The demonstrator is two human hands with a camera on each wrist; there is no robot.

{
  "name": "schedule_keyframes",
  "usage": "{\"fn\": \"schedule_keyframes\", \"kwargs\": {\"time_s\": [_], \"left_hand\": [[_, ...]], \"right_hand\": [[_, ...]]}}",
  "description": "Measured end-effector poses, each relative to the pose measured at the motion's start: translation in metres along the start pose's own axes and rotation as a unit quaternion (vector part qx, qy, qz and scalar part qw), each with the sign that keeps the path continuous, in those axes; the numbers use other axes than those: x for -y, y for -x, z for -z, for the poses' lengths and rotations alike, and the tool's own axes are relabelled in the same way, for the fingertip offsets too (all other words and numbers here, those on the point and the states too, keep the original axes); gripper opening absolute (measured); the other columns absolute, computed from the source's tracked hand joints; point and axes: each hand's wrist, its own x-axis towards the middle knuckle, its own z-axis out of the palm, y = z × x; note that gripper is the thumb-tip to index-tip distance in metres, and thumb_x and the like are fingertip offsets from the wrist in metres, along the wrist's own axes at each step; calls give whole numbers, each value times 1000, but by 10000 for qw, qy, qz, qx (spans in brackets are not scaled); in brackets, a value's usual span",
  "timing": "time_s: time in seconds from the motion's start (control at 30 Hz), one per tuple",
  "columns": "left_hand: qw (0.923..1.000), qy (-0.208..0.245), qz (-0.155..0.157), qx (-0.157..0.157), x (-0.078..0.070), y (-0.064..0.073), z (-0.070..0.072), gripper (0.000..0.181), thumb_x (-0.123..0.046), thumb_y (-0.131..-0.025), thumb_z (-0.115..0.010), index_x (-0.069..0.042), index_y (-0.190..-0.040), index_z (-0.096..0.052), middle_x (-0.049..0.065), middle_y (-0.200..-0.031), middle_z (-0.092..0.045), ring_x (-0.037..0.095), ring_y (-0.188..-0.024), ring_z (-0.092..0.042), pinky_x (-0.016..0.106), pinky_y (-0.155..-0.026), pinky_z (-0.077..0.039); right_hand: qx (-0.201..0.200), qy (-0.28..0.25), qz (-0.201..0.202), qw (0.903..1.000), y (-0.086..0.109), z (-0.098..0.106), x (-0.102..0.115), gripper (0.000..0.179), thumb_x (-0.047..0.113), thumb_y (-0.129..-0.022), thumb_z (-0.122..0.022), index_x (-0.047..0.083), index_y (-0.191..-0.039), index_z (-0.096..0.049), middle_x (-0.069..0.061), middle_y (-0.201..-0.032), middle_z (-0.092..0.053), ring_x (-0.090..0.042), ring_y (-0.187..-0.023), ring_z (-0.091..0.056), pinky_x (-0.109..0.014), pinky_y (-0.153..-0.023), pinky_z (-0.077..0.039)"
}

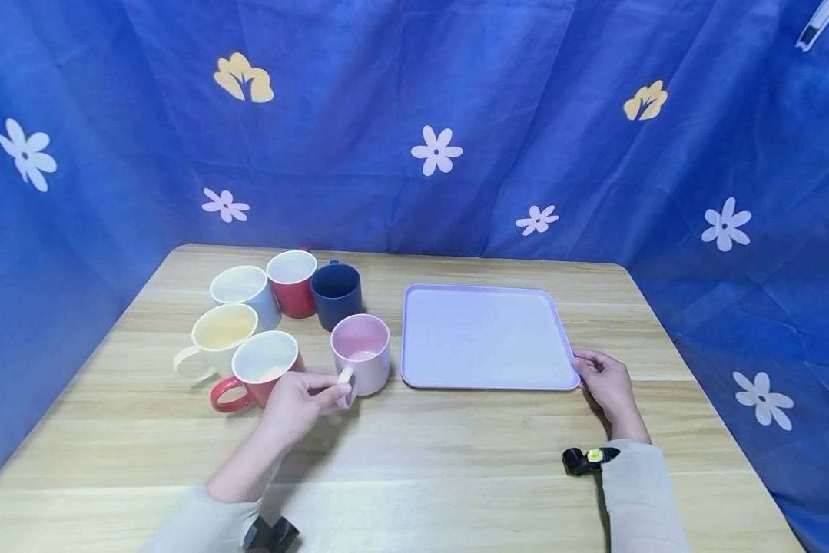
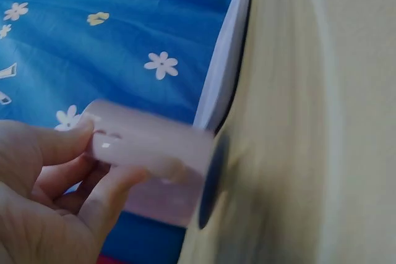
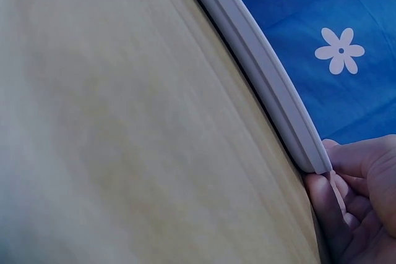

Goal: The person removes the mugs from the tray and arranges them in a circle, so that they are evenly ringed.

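A pink mug (image 1: 362, 355) stands upright just left of a lavender tray (image 1: 486, 338). My left hand (image 1: 303, 399) pinches the mug's handle between thumb and fingers. In the left wrist view the mug (image 2: 161, 153) appears sideways, its base close to the tabletop; whether it touches is hard to tell. At the tray's near right corner, my right hand (image 1: 608, 384) grips the rim. The right wrist view shows the tray's edge (image 3: 266, 72) between the thumb and fingers of that hand (image 3: 365, 196).
Left of the pink mug are a red mug (image 1: 267, 361), a cream mug (image 1: 223, 338), a light blue mug (image 1: 244, 292), another red mug (image 1: 293, 284) and a dark blue mug (image 1: 336, 296). Blue flowered cloth (image 1: 359, 100) hangs around the wooden table (image 1: 442, 468).
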Motion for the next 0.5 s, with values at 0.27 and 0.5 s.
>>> {"fn": "schedule_keyframes", "kwargs": {"time_s": [0.27, 0.5], "left_hand": [[9962, 280, 42, -829, 4, 0, -16, 16, -3, -84, -71, 8, -96, -72, 17, -81, -70, 9, -67, -64, 18, -62, -52], [9872, 28, -249, -1573, 10, -3, -24, 14, -3, -83, -72, 7, -94, -73, 15, -72, -69, 4, -60, -59, 14, -57, -45]], "right_hand": [[52, -78, -11, 10000, 0, 1, 1, 31, 13, -96, -58, -5, -121, -61, -10, -100, -66, 0, -75, -57, -17, -64, -51], [24, -59, 33, 10000, 0, 1, 0, 31, 13, -95, -58, -4, -120, -61, -11, -100, -67, 0, -74, -57, -17, -63, -51]]}}
